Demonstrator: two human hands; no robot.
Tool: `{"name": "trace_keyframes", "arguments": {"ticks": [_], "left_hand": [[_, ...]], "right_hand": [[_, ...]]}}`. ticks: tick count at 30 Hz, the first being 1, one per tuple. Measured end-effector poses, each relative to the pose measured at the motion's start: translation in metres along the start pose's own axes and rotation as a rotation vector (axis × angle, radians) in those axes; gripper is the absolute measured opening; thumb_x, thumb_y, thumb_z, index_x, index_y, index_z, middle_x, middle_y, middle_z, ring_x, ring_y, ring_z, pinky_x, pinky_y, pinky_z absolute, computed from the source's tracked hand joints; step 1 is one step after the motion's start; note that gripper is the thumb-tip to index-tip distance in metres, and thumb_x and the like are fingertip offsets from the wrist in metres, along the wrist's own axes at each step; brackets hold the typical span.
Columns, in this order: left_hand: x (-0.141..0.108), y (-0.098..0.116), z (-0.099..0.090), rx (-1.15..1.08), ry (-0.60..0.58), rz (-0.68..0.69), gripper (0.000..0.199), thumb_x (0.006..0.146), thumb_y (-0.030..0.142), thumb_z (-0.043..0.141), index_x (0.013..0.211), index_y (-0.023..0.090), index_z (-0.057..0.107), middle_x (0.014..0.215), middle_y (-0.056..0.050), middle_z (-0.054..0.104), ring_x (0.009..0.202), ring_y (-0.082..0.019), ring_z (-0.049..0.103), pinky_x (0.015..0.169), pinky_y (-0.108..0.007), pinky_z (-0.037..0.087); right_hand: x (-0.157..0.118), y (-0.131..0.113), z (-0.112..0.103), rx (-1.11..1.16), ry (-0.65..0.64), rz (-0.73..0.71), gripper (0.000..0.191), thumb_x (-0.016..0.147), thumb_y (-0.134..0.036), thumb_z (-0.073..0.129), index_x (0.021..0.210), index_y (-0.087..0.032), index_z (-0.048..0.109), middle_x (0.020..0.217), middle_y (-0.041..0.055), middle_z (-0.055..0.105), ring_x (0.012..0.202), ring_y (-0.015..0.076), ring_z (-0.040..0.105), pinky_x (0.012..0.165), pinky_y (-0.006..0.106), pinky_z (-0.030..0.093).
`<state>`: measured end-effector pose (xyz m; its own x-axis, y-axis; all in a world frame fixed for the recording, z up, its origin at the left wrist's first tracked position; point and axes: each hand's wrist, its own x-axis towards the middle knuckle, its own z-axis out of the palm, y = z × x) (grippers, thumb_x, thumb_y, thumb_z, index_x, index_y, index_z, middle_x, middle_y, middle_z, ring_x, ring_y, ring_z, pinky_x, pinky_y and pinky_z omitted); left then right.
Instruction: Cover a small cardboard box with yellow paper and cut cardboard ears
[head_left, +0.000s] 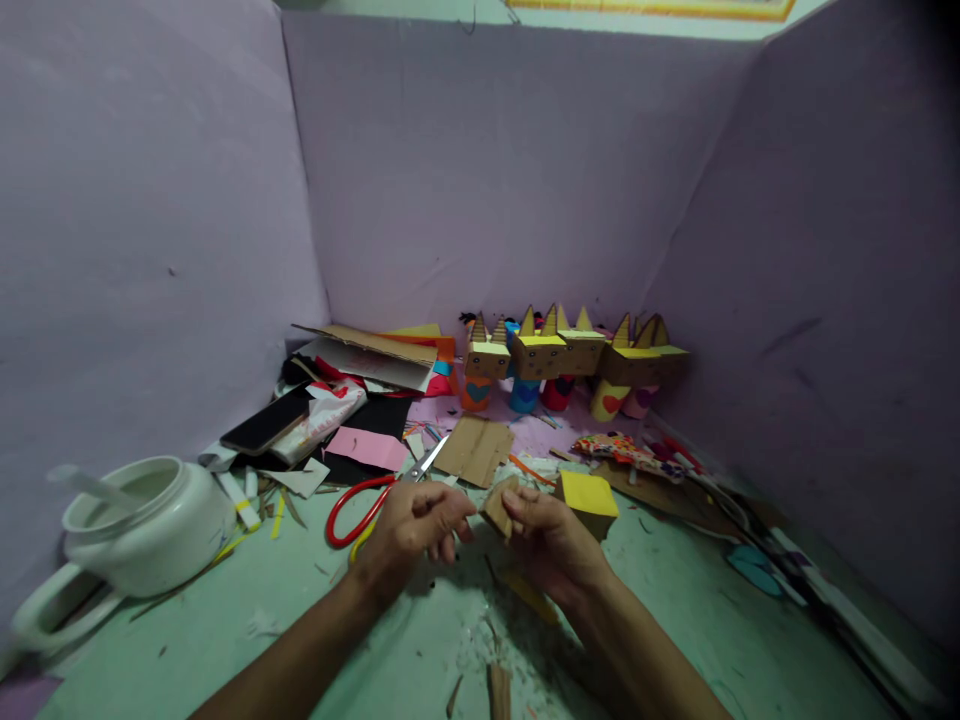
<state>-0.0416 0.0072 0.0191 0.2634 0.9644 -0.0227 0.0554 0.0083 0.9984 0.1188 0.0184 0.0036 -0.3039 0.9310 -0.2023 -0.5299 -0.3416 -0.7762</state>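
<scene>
My right hand (551,535) pinches a small piece of brown cardboard (496,508) between thumb and fingers. My left hand (420,520) is just left of that piece, apart from it, with fingers curled and thumb and index close together. Whether anything tiny is between them cannot be seen. Scissors with red handles (361,512) lie beside my left hand, blades pointing away. Right of my right hand sits a small cardboard box with a yellow top (587,500). A flat sheet of cardboard (476,448) lies beyond my hands.
Several cardboard-headed figures with pointed ears (540,355) stand at the back. At left are a white pot (150,525), a phone (266,420), pink paper (367,448) and stacked cardboard (375,350). Cardboard strips (499,690) and scraps litter the table. Lilac panels (525,180) enclose it.
</scene>
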Motion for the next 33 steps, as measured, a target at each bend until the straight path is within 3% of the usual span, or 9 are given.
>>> {"name": "trace_keyframes", "arguments": {"ticks": [3,7,15,20,25,28,33], "left_hand": [[0.006,0.001,-0.007,-0.201,0.129,-0.128,0.042,0.068,0.053,0.054,0.067,0.011,0.059,0.053,-0.003,0.060,0.037,-0.008,0.047,0.038,-0.019,0.028],[0.009,0.000,-0.009,-0.254,0.181,-0.196,0.036,0.067,0.048,0.056,0.062,0.012,0.055,0.047,-0.001,0.058,0.034,-0.007,0.047,0.036,-0.018,0.028],[0.007,-0.001,0.001,-0.139,0.097,-0.178,0.031,0.062,0.043,0.061,0.057,0.013,0.055,0.047,0.000,0.057,0.036,-0.007,0.046,0.036,-0.017,0.028],[0.006,0.000,0.006,-0.056,0.092,-0.155,0.031,0.059,0.044,0.062,0.056,0.014,0.054,0.048,0.000,0.055,0.039,-0.009,0.047,0.038,-0.020,0.032],[0.005,-0.001,0.008,0.101,0.027,-0.067,0.026,0.059,0.039,0.062,0.052,0.014,0.054,0.040,0.003,0.048,0.038,-0.007,0.039,0.040,-0.021,0.029],[0.005,-0.006,0.008,0.109,-0.003,-0.158,0.028,0.059,0.041,0.061,0.052,0.015,0.054,0.038,0.003,0.047,0.034,-0.007,0.038,0.037,-0.021,0.028],[0.007,-0.012,0.008,-0.008,-0.073,-0.354,0.028,0.056,0.040,0.066,0.055,0.013,0.056,0.041,0.003,0.050,0.034,-0.007,0.042,0.034,-0.018,0.028]], "right_hand": [[0.005,0.000,-0.008,0.196,0.133,0.163,0.009,0.059,-0.009,0.068,0.067,-0.012,0.066,0.057,0.0005,0.065,0.046,0.0092,0.058,0.044,0.016,0.048],[0.007,-0.002,-0.010,0.279,0.187,0.207,0.009,0.065,-0.005,0.063,0.071,-0.011,0.065,0.061,0.0023,0.067,0.051,0.0110,0.063,0.046,0.016,0.052],[0.004,0.000,0.000,0.213,0.330,0.166,0.009,0.063,-0.006,0.063,0.064,-0.014,0.063,0.054,-0.0002,0.064,0.045,0.0098,0.057,0.043,0.017,0.050],[0.002,0.010,0.002,-0.001,0.150,0.008,0.017,0.054,-0.021,0.073,0.053,-0.014,0.057,0.044,-0.0035,0.051,0.036,0.0054,0.041,0.034,0.017,0.033],[-0.001,0.017,0.006,-0.248,0.222,-0.093,0.023,0.048,-0.027,0.075,0.050,-0.014,0.055,0.039,-0.0052,0.047,0.034,0.0051,0.035,0.036,0.020,0.025],[-0.002,0.015,0.010,-0.270,0.251,-0.049,0.024,0.046,-0.024,0.072,0.042,-0.015,0.050,0.034,-0.0071,0.042,0.032,0.0043,0.034,0.035,0.019,0.025],[0.000,0.013,0.011,-0.208,0.279,0.076,0.009,0.044,-0.014,0.066,0.049,-0.012,0.058,0.034,-0.0062,0.045,0.032,0.0056,0.039,0.035,0.019,0.034]]}}
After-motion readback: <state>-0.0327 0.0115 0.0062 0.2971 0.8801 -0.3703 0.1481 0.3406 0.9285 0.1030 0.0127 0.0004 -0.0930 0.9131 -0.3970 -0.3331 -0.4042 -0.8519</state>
